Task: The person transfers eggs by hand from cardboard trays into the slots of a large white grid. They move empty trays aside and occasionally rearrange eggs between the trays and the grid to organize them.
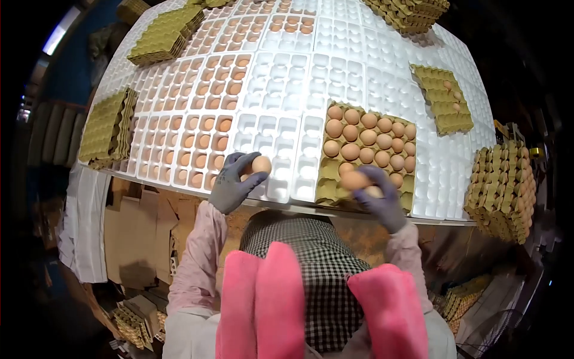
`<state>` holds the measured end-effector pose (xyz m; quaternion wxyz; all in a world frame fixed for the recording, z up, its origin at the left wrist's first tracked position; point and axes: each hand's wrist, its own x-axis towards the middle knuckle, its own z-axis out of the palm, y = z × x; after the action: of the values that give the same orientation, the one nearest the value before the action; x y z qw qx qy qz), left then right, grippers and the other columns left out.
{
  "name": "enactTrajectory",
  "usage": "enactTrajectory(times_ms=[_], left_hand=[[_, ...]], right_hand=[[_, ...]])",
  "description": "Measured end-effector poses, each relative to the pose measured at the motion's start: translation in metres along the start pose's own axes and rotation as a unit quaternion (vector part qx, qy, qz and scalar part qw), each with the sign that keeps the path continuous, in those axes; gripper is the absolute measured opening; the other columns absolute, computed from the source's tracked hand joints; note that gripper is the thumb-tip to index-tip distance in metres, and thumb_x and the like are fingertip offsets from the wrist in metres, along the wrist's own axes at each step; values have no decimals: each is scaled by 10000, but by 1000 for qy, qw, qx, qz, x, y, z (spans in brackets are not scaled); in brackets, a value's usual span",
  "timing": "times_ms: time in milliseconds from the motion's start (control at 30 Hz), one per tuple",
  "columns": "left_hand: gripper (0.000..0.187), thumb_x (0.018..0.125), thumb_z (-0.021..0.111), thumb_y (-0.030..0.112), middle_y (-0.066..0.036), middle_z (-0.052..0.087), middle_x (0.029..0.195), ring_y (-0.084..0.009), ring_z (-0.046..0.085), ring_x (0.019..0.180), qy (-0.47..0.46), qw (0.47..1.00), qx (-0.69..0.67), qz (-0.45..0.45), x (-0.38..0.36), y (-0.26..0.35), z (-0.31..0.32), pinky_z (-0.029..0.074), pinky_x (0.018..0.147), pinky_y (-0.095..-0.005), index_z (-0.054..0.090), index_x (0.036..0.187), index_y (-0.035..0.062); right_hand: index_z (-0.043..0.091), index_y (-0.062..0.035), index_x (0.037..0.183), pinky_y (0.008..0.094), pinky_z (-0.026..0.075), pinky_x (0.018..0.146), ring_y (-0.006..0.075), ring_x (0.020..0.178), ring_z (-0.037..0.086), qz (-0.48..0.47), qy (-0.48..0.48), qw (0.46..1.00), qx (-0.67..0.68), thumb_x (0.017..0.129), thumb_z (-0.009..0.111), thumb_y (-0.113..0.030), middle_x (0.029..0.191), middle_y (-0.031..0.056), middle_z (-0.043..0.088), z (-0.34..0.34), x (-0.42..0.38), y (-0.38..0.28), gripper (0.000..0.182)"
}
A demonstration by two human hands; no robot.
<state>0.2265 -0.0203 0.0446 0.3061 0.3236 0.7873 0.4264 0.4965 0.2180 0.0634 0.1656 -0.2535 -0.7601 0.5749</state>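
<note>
My left hand [234,181], in a grey glove, holds a brown egg [261,164] between thumb and fingers over a white plastic tray [246,124] at the table's front. More of an egg shows in its palm. My right hand [381,196], gloved and blurred by motion, is closed round an egg [355,180] above the front part of a pulp tray [327,189]. Rows of brown eggs [351,151] fill the back of that pulp tray. Left of my left hand, white trays hold eggs [202,142] in their compartments.
Stacks of pulp trays stand at the left edge [107,127], back left [166,35] and back right [409,15]. A pulp tray with a few eggs [443,99] lies at the right. A tall stack with eggs [501,191] rises beyond the front right corner.
</note>
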Motion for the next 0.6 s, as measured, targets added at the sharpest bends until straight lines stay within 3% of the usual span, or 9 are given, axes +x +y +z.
enactTrajectory(times_ms=[67, 167, 233, 367, 467, 533, 567, 600], left_hand=[[537, 880, 712, 331, -145, 518, 1258, -268, 641, 1048, -68, 982, 172, -37, -5, -17, -10, 537, 866, -357, 561, 1358, 138], [417, 896, 663, 333, -171, 534, 1288, -341, 660, 1013, -107, 915, 387, -30, -10, -25, 4, 540, 849, -411, 597, 1300, 253], [410, 890, 657, 297, -157, 532, 1306, -336, 670, 993, -82, 921, 380, -35, -13, -24, 2, 547, 823, -423, 598, 1293, 249], [410, 886, 647, 258, -138, 525, 1351, -324, 682, 959, -41, 929, 367, 0, -22, -47, -9, 560, 774, -433, 601, 1292, 235], [385, 885, 642, 243, -134, 597, 1278, -320, 684, 933, -29, 950, 308, 45, -22, -68, -13, 557, 783, -427, 627, 1264, 176], [389, 892, 629, 265, -125, 612, 1273, -322, 681, 911, 4, 972, 212, 99, -14, -84, -26, 547, 801, -408, 626, 1262, 144], [395, 900, 618, 237, -132, 648, 1222, -318, 669, 926, 5, 993, 116, -19, -3, -58, -36, 528, 839, -384, 623, 1260, 74], [374, 924, 590, 203, -144, 632, 1231, -291, 651, 986, 96, 995, 23, 5, 6, -73, -28, 516, 840, -354, 618, 1258, 37]], right_hand=[[619, -143, 1207, 371, 535, 870, 290, 937, 672, -107, -92, 976, -168, 804, 780, -250, 1186, 121, 617, 57, 21, -29, 447], [612, -181, 1226, 409, 536, 859, 340, 987, 662, -4, -197, 926, -323, 796, 754, -314, 1248, 165, 568, 129, 47, -25, 472], [603, -181, 1242, 415, 538, 847, 334, 989, 665, 37, -239, 869, -431, 812, 728, -306, 1280, 167, 544, 157, 57, -15, 465], [593, -189, 1273, 416, 543, 850, 338, 987, 665, -39, -114, 947, -298, 819, 693, -289, 1303, 168, 536, 168, 64, -11, 476], [628, -166, 1228, 415, 545, 858, 331, 1008, 666, -35, -123, 921, -368, 829, 681, -297, 1296, 160, 555, 183, 75, 10, 424], [684, -122, 1140, 412, 552, 853, 305, 1109, 629, -187, -54, 912, -361, 861, 670, -271, 1271, 149, 594, 192, 76, 21, 316], [674, -132, 1167, 411, 552, 861, 323, 1135, 614, -125, -19, 958, -257, 883, 652, -262, 1267, 141, 599, 203, 82, 10, 313], [665, -142, 1193, 409, 553, 869, 340, 1162, 598, -57, 25, 986, -152, 905, 633, -254, 1264, 134, 605, 216, 87, 4, 310]])
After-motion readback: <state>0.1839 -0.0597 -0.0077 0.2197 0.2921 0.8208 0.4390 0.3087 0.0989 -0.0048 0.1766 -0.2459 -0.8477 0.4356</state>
